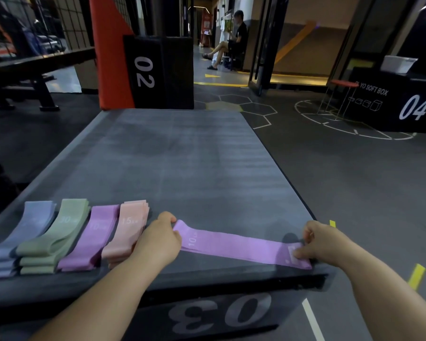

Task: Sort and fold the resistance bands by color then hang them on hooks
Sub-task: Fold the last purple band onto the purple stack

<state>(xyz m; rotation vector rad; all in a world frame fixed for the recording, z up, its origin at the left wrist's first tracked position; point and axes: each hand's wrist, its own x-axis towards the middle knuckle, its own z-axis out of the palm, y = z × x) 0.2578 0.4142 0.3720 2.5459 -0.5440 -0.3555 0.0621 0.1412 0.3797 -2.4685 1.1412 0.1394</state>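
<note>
One purple band (pixel 236 244) on box (pixel 182 168); L hand (pixel 158 238), R hand (pixel 317 238) pinching.

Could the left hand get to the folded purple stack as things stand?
Probably yes, once freed: the left hand pinches the end of the flat purple band, and the purple stack lies close, just beyond the peach stack, its top uncovered.
</note>
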